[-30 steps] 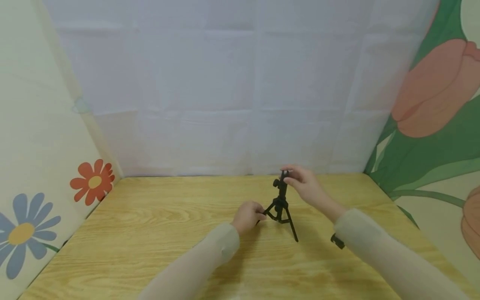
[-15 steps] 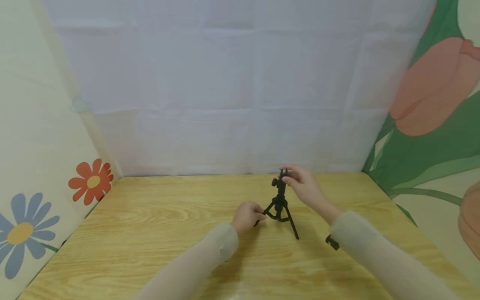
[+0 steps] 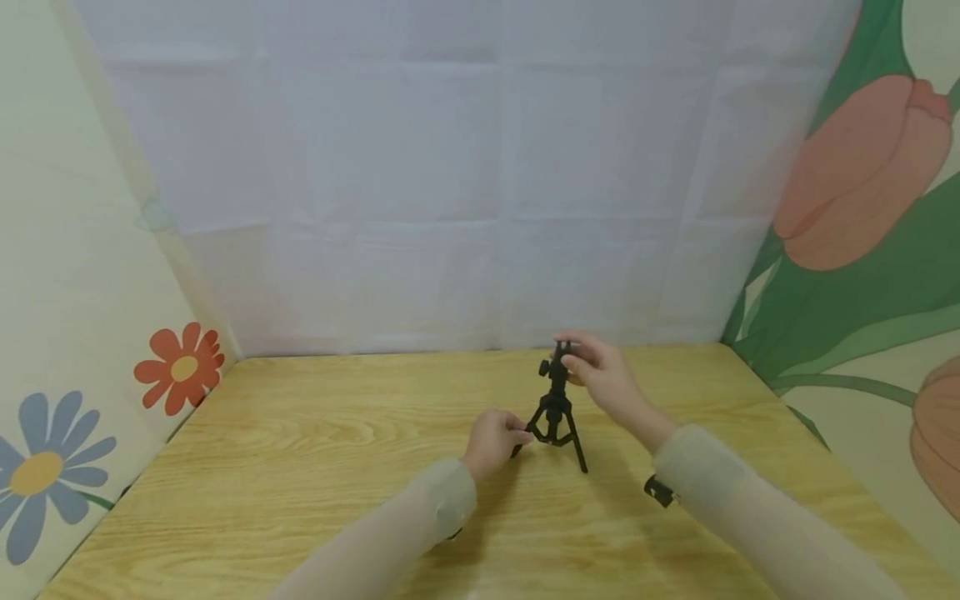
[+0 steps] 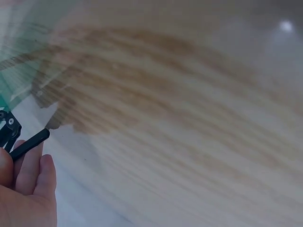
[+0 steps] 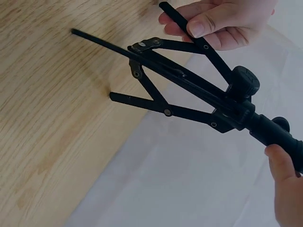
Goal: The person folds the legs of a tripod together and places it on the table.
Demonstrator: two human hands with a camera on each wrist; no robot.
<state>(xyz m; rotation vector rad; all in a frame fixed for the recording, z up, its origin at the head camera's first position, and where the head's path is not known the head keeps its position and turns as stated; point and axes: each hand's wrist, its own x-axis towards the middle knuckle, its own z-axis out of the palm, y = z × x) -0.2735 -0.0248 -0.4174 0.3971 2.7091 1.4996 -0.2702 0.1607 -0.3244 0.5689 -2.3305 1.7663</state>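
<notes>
A small black tripod (image 3: 556,406) stands on the wooden table with its legs spread. My left hand (image 3: 492,442) pinches one leg between thumb and fingers; the right wrist view shows that leg (image 5: 177,20) in its grip. Around the top of the centre column, my right hand (image 3: 611,379) holds on with thumb and fingers. A round black knob (image 5: 245,81) sits near where the legs join. In the left wrist view, only the end of the leg (image 4: 31,144) and part of a brace appear by the fingers. The lower part of the right hand's grip is cut off in its wrist view.
The wood-grain table (image 3: 300,467) runs back to a white cloth wall (image 3: 390,167). Flower-printed panels rise at the left (image 3: 90,275) and right (image 3: 847,333). A small black piece (image 3: 660,490) shows under the right sleeve.
The whole head view has shifted slightly. Both hands keep their hold on the tripod, which sits a touch further left in view; a right finger now shows below the thumb.
</notes>
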